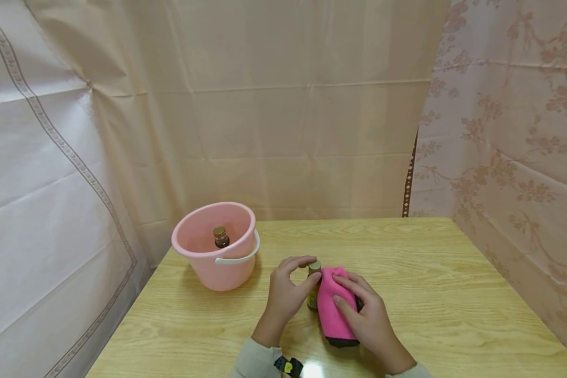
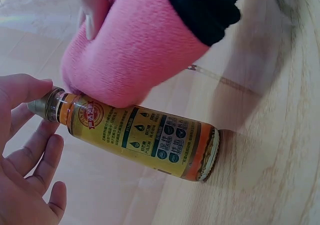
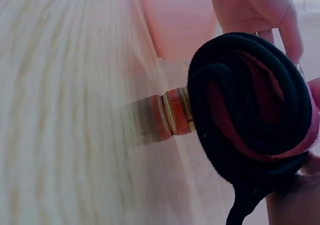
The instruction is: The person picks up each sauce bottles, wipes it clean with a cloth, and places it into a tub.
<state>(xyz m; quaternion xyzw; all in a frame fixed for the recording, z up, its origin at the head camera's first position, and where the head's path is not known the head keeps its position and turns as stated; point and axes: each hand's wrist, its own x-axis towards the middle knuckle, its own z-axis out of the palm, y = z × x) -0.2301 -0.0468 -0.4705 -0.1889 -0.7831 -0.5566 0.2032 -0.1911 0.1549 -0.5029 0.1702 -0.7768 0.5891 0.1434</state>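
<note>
A small glass bottle (image 2: 135, 140) with a yellow label and gold cap stands on the table. My left hand (image 1: 285, 289) pinches its cap between thumb and fingers. A plush pink cloth (image 1: 333, 304) with a black edge lies against the bottle's side, gripped by my right hand (image 1: 370, 317) with the thumb on the near face. In the right wrist view the cloth's black end (image 3: 215, 135) shows rolled layers and covers most of the bottle. The bottle's base (image 3: 175, 112) is visible beside it, with its reflection on the tabletop.
At the back left of the wooden table (image 1: 430, 273) stands a pink bucket (image 1: 222, 275) with a white handle (image 1: 238, 259). Inside it, a gold-capped bottle (image 1: 221, 239) shows its top. Beige curtains (image 1: 288, 131) hang behind the table, and patterned fabric is at the right.
</note>
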